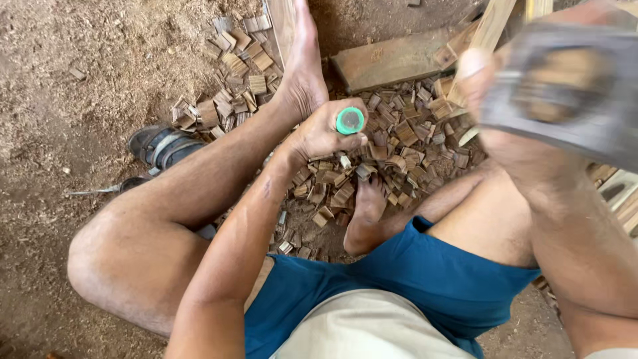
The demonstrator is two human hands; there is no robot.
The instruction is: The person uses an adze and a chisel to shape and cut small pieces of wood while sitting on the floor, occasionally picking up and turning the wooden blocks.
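Your left hand [323, 133] is clenched around a tool with a green round-capped handle [349, 120], the forearm running up from the lower left; the cap faces up toward the camera, so the tool's long axis runs roughly down toward the floor, and the working end is hidden under your fist; your right hand [525, 143] is raised close to the camera and blurred, grasping a grey block-shaped tool [571, 93] that lies across the upper right; what kind of tool it is cannot be told; the green-handled tool sits above a heap of small wood offcuts [392, 143] spread on the sawdust floor [86, 60] between your bare feet; a thick wooden plank [389, 61] lies just beyond the heap; a dark sandal [163, 145] rests beside your left leg.
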